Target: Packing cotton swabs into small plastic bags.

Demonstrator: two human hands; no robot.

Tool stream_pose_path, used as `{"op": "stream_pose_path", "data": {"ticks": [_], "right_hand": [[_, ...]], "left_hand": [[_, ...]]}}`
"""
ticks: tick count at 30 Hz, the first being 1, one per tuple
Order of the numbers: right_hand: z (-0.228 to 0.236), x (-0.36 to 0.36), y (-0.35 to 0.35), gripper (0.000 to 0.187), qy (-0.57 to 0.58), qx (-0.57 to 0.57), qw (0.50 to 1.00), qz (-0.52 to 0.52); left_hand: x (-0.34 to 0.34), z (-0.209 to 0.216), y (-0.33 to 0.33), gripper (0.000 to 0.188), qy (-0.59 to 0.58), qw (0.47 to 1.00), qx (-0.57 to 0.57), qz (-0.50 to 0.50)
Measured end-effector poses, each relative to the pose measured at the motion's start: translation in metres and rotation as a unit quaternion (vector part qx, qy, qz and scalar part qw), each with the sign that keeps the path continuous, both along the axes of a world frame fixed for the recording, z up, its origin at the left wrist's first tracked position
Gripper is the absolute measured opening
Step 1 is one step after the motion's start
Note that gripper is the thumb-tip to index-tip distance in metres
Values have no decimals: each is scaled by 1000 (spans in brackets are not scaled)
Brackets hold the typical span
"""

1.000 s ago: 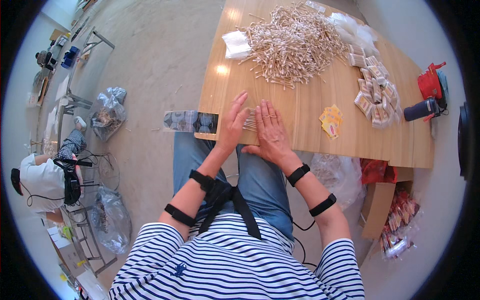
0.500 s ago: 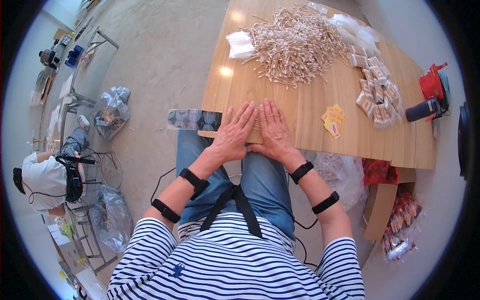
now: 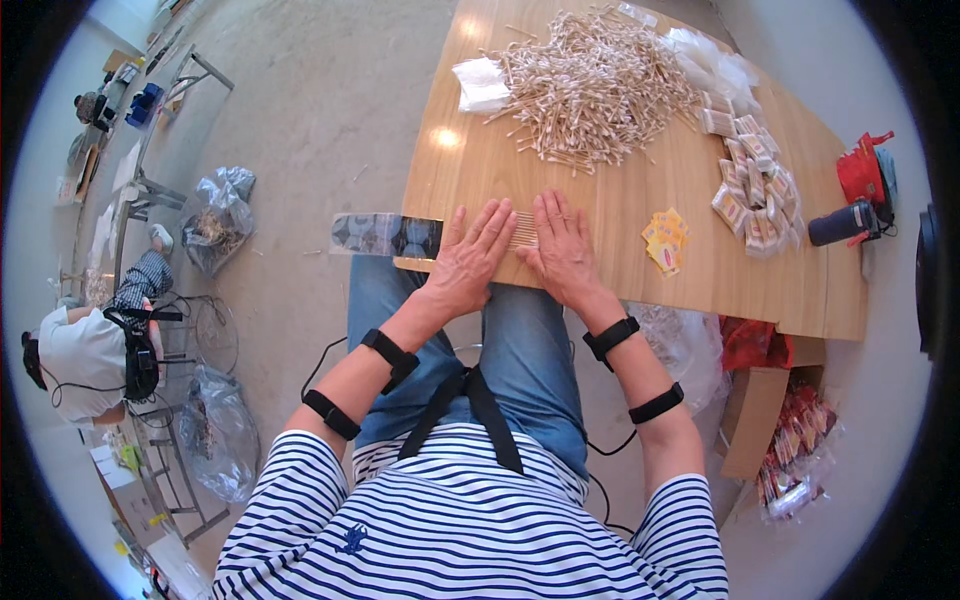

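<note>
Near the table's front edge, a flat row of cotton swabs [image 3: 523,231] lies between my two hands. My left hand [image 3: 474,250] rests along the row's left side, fingers stretched out. Along the right side my right hand [image 3: 563,245] lies with its fingers straight and its thumb toward the swabs. Part of the row may be hidden under the fingers. Left of my left hand, a clear plastic strip with dark round shapes [image 3: 390,236] sticks out past the table's left edge. Small yellow cards [image 3: 665,241] lie in a loose stack to the right of my right hand.
A large heap of loose cotton swabs [image 3: 600,90] covers the far side of the wooden table [image 3: 600,270]. Packed swab bundles [image 3: 755,185] and a dark cylinder [image 3: 842,222] stand right. Below is a cardboard box [image 3: 755,425]. A person [image 3: 90,365] works at far left.
My right hand has shifted right, away from my left hand, so more of the swab row shows between them. My left hand stays nearly where it was.
</note>
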State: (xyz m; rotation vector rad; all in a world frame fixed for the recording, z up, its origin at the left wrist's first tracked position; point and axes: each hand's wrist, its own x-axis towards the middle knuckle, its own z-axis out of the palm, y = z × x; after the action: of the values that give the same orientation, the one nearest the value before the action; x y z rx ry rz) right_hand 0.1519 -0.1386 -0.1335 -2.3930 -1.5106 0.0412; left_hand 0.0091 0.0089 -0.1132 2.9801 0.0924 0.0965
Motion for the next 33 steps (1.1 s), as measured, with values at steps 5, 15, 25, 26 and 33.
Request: {"op": "stream_pose_path", "data": {"ticks": [5, 15, 25, 26, 33], "right_hand": [[4, -2, 4, 78, -27, -12, 1000, -9], [14, -14, 3, 99, 17, -1, 997, 71], [20, -18, 3, 136, 25, -24, 997, 72], [21, -19, 4, 136, 27, -26, 997, 69], [20, -19, 4, 136, 23, -44, 997, 62]], "left_hand": [[1, 0, -2, 114, 2, 1000, -5, 8], [-14, 7, 0, 102, -19, 998, -50, 41], [-41, 16, -3, 75, -66, 979, -161, 102], [-41, 14, -3, 75, -66, 980, -160, 102], [-37, 6, -4, 69, -78, 974, -179, 115]]}}
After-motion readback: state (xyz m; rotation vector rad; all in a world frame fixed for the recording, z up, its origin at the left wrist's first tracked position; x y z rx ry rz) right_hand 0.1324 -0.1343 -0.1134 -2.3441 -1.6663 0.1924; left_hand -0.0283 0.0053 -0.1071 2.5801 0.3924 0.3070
